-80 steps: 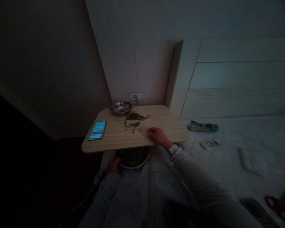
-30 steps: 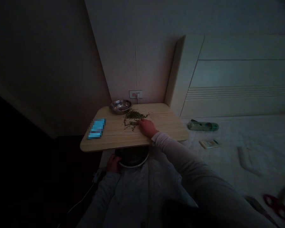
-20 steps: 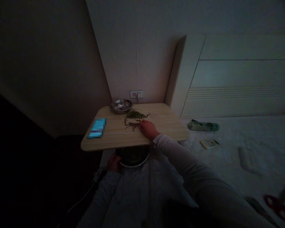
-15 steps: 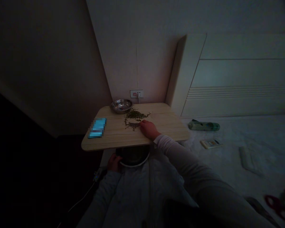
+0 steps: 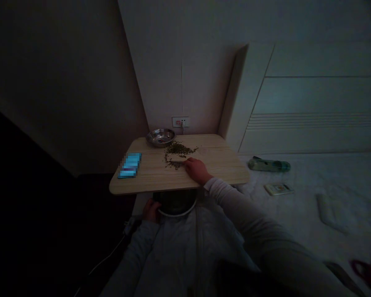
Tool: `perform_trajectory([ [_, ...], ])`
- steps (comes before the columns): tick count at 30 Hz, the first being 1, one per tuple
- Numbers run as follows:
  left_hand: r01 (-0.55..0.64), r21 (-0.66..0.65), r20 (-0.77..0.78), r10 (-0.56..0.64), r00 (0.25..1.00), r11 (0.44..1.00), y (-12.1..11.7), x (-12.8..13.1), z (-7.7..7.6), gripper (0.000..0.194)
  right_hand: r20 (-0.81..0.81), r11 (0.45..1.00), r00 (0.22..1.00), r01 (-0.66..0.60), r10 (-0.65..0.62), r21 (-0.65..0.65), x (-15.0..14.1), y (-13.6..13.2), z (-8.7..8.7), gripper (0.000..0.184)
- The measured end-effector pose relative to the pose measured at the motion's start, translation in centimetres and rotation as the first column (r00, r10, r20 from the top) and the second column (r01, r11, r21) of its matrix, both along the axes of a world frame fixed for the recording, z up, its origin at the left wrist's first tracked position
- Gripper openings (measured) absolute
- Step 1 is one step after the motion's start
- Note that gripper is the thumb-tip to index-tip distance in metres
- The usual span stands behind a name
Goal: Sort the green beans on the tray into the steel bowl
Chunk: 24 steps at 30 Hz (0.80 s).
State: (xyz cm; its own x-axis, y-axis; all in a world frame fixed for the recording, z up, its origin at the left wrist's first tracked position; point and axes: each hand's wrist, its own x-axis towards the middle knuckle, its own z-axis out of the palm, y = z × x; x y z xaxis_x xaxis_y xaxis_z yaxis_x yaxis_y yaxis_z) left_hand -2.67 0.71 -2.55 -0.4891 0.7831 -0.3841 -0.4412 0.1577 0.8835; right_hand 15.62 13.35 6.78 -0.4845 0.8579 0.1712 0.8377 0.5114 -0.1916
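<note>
On the small wooden table [image 5: 148,179] lies a heap of small green beans [image 5: 177,148], with a looser scatter in front of it. My right hand [image 5: 197,170] is closed on a thin flat pale piece [image 5: 177,161], which stands edge-down among the front beans. What the piece is exactly, I cannot tell in the dim light. Below the table's front edge, my left hand [image 5: 151,211] grips the left side of a dark bowl with a white rim [image 5: 177,215]. The table hides the bowl's far part, and its inside is too dark to make out.
A shiny metal bowl [image 5: 161,138] stands at the table's back left, and a lit phone [image 5: 130,166] lies at the left edge. On the bed to the right are a green transparent case [image 5: 268,165], a pale phone-like object [image 5: 278,189] and red-handled scissors [image 5: 367,273].
My right hand has moved from the table's front edge forward and left into the beans with the thin piece, then stayed nearly still. My left hand keeps its hold on the bowl.
</note>
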Motion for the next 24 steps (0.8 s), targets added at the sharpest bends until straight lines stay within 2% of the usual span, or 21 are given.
perform_trajectory([
  [5, 0.011, 0.021, -0.003, -0.011, 1.0, 1.0, -0.05, -0.14, -0.24, 0.017, -0.019, 1.0, 1.0, -0.011, 0.012, 0.013, 0.13, -0.05, -0.2, 0.035],
  [10, -0.004, 0.038, -0.005, 0.004, 1.0, 0.999, -0.26, 0.11, 0.15, 0.014, -0.037, 1.0, 0.999, -0.012, 0.013, 0.022, 0.24, 0.07, -0.65, 0.035],
  [17, 0.038, 0.055, 0.005, -0.038, 0.999, 0.998, -0.36, -0.05, 0.19, 0.013, -0.063, 1.0, 0.998, -0.012, 0.014, 0.022, 0.3, 0.1, -0.96, 0.034],
  [24, 0.031, 0.063, 0.05, -0.034, 0.998, 0.998, -0.06, -0.3, -0.59, 0.014, -0.116, 1.0, 0.993, 0.017, -0.018, -0.013, 0.29, -0.28, -0.74, 0.033],
])
